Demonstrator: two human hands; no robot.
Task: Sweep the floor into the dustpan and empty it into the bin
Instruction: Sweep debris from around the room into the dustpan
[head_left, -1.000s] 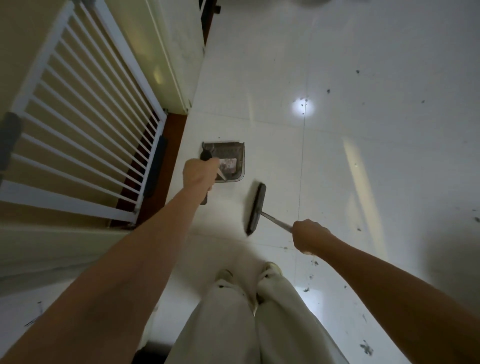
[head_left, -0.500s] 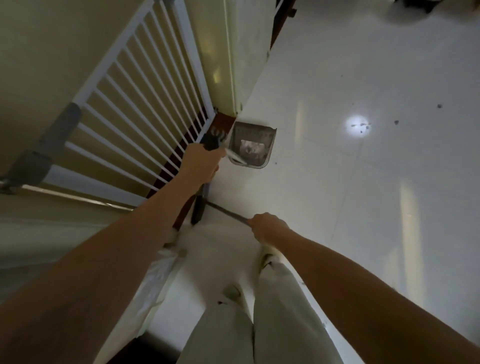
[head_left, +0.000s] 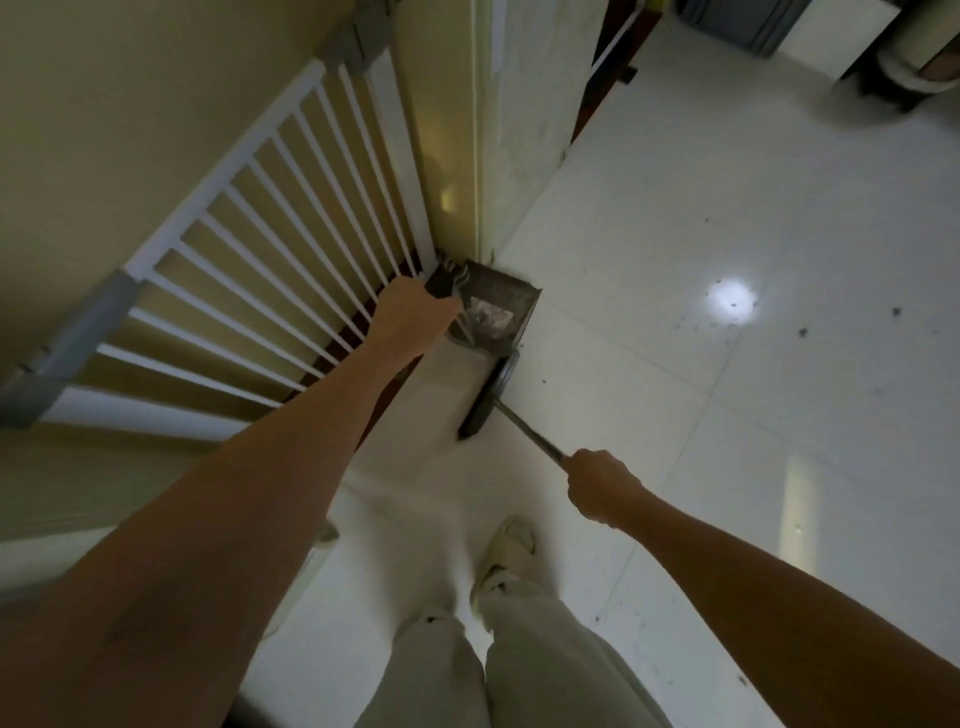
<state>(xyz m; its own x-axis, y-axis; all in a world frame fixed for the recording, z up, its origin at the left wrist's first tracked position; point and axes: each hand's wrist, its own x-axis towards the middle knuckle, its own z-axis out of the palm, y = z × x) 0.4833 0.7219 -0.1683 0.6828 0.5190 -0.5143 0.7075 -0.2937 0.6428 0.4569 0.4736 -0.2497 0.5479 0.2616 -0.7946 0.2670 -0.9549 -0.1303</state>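
Observation:
A grey dustpan (head_left: 501, 291) sits on the white tiled floor by the foot of a wall corner, with pale scraps inside it. My left hand (head_left: 415, 319) grips the dustpan's upright handle. A dark broom head (head_left: 488, 397) rests on the floor just in front of the pan's open edge. My right hand (head_left: 602, 486) is curled round the broom's thin metal handle (head_left: 524, 428). Dark specks of dirt (head_left: 802, 332) lie scattered on the tiles to the right. No bin shows clearly.
A white barred gate (head_left: 270, 249) stands at the left against a beige wall. The wall corner (head_left: 483, 130) rises behind the dustpan. My legs and sandalled foot (head_left: 506, 556) are below. Dark furniture (head_left: 737, 21) stands at the far top right.
The dustpan has been carried to the wall corner beside the gate. The broom head swung from left of the pan to just in front of it. The view turned left.

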